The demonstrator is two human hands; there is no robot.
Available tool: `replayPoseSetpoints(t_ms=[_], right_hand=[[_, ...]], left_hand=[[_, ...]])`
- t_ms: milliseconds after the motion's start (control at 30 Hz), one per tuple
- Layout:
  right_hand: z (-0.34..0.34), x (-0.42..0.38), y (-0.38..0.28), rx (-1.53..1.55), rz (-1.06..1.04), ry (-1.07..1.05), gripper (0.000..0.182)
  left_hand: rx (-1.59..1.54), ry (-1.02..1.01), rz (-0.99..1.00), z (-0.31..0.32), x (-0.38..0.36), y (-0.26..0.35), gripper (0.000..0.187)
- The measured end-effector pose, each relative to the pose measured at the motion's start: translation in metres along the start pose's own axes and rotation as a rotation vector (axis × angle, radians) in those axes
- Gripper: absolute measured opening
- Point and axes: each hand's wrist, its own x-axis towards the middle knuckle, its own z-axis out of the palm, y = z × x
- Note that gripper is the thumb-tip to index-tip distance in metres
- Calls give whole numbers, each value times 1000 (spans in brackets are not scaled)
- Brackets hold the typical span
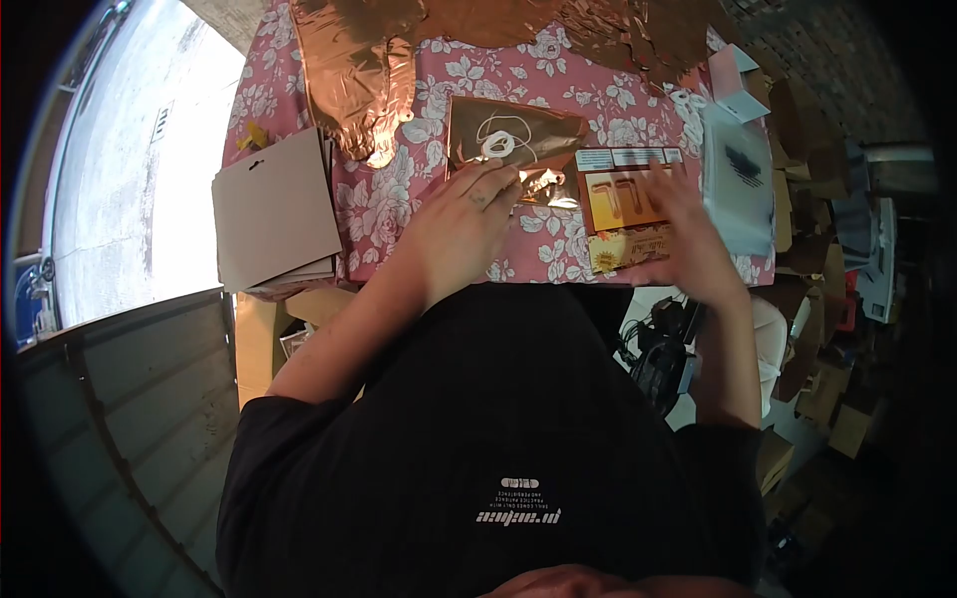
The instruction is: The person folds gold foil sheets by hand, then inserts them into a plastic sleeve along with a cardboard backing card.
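My left hand point(462, 225) lies with its fingers stretched out over the near edge of a folded copper-coloured foil balloon point(551, 125). A small coil of white string point(497, 146) rests on top of that foil, just beyond my fingertips. Over the right part of a printed card point(623, 202), orange and brown with balloon pictures, my right hand point(693, 244) is spread, thumb apart from the fingers. It is slightly blurred, and whether it touches the card cannot be told.
A stack of grey cardboard sheets point(277, 214) sits at the table's left edge. More copper foil point(361, 80) lies along the far side of the flowered tablecloth point(374, 207). Clear plastic bags point(736, 199) and a white box point(739, 85) are at the right. Cardboard boxes point(847, 429) stand beyond.
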Motion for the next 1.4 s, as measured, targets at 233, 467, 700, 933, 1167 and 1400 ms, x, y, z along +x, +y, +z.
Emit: replayPoseSetpoints(t_ms=[233,467,700,933,1167,1400], right_hand=[[-4,-57,16,-23,-93,-238,58],[-29,-42,-8,-84,119,526,33],[24,51,-67,-151,-203,329,35],[83,81,-48,-15,-332,-82,42],[80,69,-55,32,-355,-180,53],[82,67,-55,79,-373,-186,44]], left_hand=[[-7,16,15,-2,1,2,42],[-46,40,20,0,0,0,42],[-5,87,47,-3,2,1,28],[27,-3,8,2,-9,-4,26],[-76,546,245,-9,-37,-2,36],[58,24,-1,-17,-8,7,45]])
